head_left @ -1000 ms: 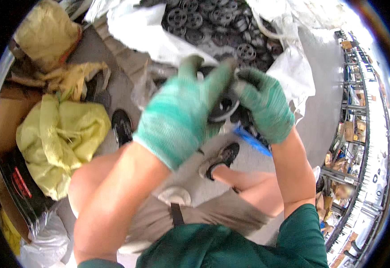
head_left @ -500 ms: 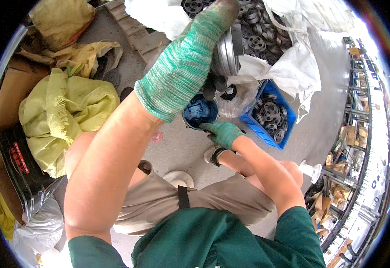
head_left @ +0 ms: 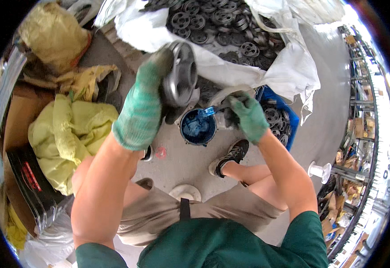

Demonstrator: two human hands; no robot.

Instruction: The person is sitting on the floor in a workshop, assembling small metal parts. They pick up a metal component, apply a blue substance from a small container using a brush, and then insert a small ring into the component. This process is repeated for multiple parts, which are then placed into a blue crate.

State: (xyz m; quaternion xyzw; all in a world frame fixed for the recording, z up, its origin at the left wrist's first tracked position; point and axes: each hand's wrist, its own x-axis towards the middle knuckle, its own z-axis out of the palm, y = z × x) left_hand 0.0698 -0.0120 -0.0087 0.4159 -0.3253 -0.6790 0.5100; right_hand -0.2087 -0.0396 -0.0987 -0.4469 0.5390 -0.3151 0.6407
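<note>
Paste (head_left: 198,128) may be dripped beside the tub (head_left: 187,140) if the tool (head_left: 211,110), gripped by the right hand (head_left: 248,115), is overloaded, the wheel (head_left: 177,82) being gripped by the left hand (head_left: 143,96).

Blue bin (head_left: 294,121) on grey floor (head_left: 188,167)

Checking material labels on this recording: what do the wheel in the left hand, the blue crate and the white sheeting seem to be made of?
Wheel: probably metal, smooth dark grey, with pale glints along its curved side. Blue crate: likely moulded plastic; even colour, stiff walls. White sheeting: perhaps woven plastic or cloth, fairly matt, with loose folds.
</note>
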